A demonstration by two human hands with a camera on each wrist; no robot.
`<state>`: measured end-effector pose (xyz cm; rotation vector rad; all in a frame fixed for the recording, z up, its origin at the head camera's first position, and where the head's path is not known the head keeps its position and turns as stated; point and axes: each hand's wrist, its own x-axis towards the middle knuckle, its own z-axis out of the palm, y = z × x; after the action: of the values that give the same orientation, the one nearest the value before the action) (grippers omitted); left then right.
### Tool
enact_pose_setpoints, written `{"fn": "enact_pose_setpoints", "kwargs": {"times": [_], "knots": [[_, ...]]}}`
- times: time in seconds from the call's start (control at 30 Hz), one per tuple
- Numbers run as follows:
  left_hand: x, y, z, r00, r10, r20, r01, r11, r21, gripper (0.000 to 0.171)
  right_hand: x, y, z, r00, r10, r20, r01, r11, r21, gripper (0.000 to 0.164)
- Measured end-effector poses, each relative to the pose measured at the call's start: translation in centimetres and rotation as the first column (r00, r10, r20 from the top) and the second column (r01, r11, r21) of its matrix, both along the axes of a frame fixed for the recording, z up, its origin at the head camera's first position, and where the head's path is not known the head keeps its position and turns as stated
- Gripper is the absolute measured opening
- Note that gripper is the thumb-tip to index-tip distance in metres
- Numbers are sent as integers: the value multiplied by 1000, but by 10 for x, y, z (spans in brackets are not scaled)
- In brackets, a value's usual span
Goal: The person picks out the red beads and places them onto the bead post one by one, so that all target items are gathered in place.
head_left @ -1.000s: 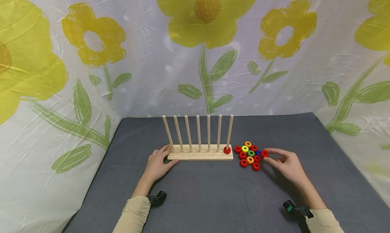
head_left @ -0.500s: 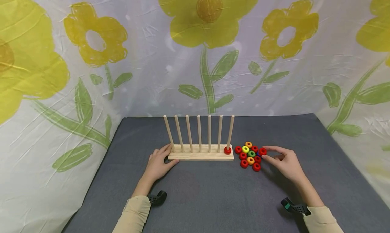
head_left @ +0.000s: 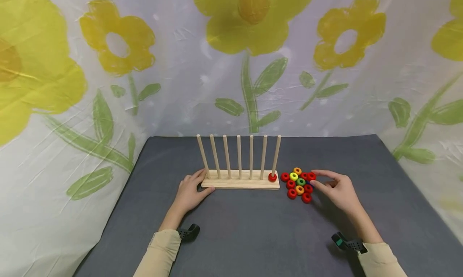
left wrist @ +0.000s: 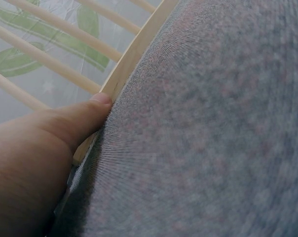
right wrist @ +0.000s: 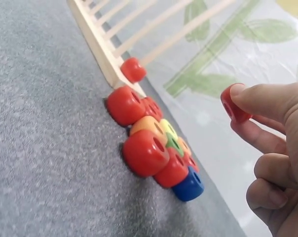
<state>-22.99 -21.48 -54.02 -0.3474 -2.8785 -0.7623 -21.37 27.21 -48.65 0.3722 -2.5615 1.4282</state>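
A pale wooden peg stand [head_left: 240,183] with a row of upright pegs sits on the dark cloth. At its left end my left hand [head_left: 188,192] grips the base, the thumb on the front edge and the fingers toward the back. One red bead [head_left: 272,177] sits at the foot of the rightmost peg. Between thumb and forefinger my right hand [head_left: 339,190] pinches another red bead [right wrist: 233,106], raised above the cloth in the right wrist view. Beneath it, a blue bead [right wrist: 188,185] lies at the edge of a cluster and is mostly covered in the head view.
Right of the stand, the cluster holds several red beads [head_left: 291,193], a green bead [head_left: 300,181], a yellow bead [head_left: 293,176] and orange beads [head_left: 300,190]. A flower-printed curtain [head_left: 181,68] hangs behind the table [head_left: 246,232].
The right hand has lifted the red bead slightly and shifted it a little left, toward the cluster. The left hand keeps its hold on the stand. The head view has shifted slightly.
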Motion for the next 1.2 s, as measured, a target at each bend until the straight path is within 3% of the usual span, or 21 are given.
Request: {"fn": "enact_pose_setpoints", "kwargs": {"times": [0.47,1.2], "knots": [[-2,1,1,1000,-2,-4,2,1000,-12,84,-6,-13,12,999,40,-21,-40,999,-19,35],[-2,1,-2,1000,6,-13,-6,1000,-3,84,-13,-28,20,999,39,-23,-39,999,-1,35]]}}
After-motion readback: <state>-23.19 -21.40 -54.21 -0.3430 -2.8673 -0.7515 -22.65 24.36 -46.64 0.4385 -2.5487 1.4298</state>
